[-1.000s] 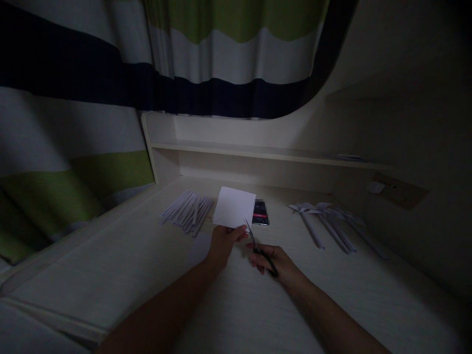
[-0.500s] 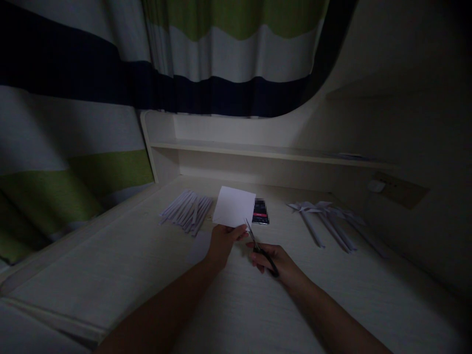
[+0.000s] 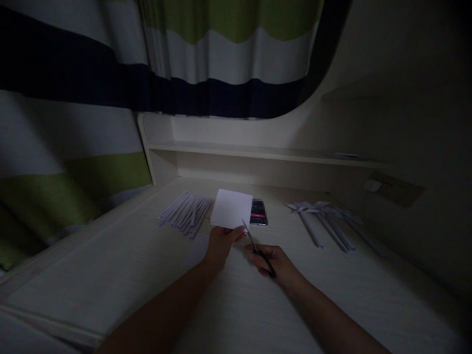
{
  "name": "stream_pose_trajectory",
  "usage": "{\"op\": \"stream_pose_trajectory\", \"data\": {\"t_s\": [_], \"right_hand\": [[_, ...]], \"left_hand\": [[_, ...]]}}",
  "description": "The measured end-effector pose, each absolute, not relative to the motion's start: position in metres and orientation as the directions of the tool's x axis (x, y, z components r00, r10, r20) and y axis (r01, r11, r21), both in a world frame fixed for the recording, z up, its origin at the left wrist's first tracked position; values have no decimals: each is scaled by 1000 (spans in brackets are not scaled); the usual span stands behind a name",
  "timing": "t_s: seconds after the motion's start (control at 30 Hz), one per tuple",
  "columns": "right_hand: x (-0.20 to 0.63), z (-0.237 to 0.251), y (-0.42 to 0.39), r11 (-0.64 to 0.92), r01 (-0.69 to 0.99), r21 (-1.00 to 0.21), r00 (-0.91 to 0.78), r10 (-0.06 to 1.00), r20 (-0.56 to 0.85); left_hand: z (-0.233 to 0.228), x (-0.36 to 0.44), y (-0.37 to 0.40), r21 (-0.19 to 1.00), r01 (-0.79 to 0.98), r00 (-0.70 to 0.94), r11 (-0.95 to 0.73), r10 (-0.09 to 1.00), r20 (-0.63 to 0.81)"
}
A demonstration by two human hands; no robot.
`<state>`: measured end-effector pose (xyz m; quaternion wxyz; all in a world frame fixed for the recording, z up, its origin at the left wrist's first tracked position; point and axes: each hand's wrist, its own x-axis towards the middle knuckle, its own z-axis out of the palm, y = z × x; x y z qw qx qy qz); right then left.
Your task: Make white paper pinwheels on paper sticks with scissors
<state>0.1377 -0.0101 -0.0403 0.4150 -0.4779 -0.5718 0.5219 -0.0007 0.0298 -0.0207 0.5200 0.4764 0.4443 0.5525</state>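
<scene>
In the head view, your left hand [image 3: 220, 242] pinches the white paper square [image 3: 231, 208] upright over the table [image 3: 110, 265]. Your right hand [image 3: 275, 260] grips scissors [image 3: 254, 245], tips pointing far-left at its near-right corner. The cut looks barely started. Folded strips [image 3: 184, 212] lie left.

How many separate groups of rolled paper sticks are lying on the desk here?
2. One pile of plain sticks lies left of the held paper square; a second group with pinwheel tops lies to the right. Dim light may hide more.
</scene>
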Motion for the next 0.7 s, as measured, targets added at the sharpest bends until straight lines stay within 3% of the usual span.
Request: {"op": "stream_pose_trajectory", "data": {"t_s": [0.7], "right_hand": [[138, -45, -6, 9, 125, -992, -177, 984, -14]], "left_hand": [[-20, 0, 27, 992, -111, 38, -66, 997, 70]]}}
